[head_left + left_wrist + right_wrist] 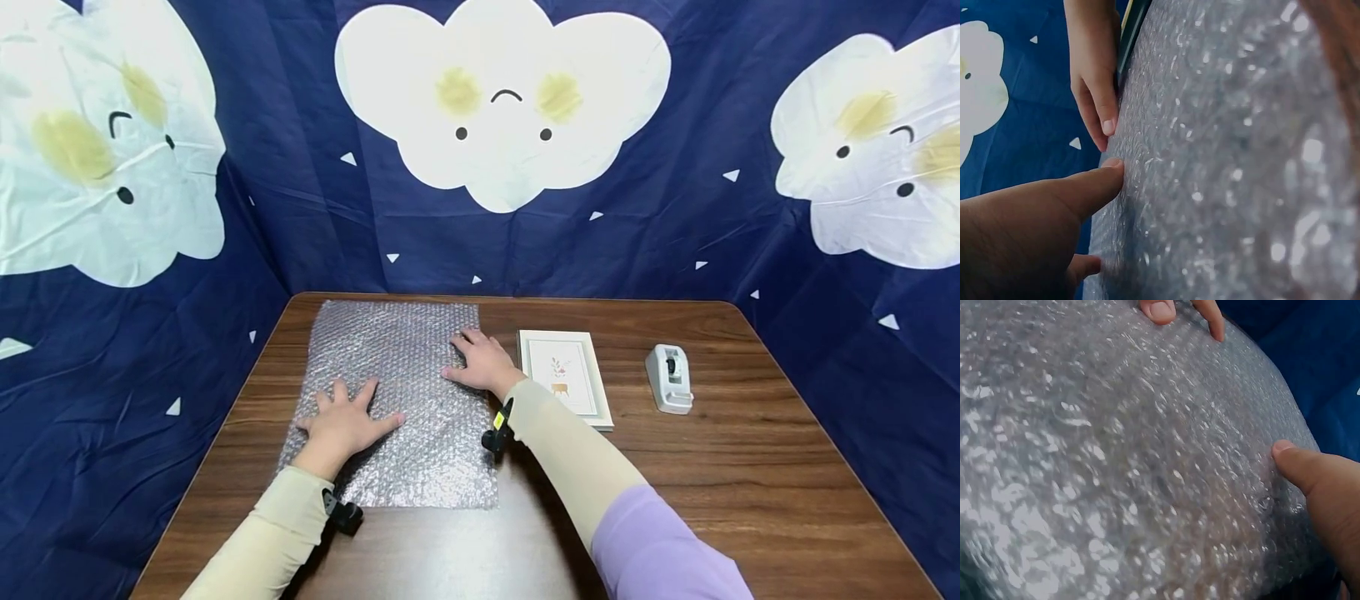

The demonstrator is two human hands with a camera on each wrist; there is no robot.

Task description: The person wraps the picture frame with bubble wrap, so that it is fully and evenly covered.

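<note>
Sheet of clear, silvery bubble wrap [420,408] lies flat on the left half of the brown wood-grain surface [750,475]; looks near square, so long axis hard to call in this slanted view. Left hand [343,421] is over its near left part, fingers straight, fanned wide, touching the wrap, gripping nothing. Right hand [482,360] is at the right edge, farther out, fingers extended and parted, no hold on anything. Wrap therefore directly beneath both. Cream-white rectangular picture frame [558,367], plant print, just right of the sheet; right hand nearer. White plastic tape dispenser [669,379] well apart, farther right. Surface: far corners rounded. Room: navy fabric [300,125] on 3 sides, 3 white clouds.
</note>
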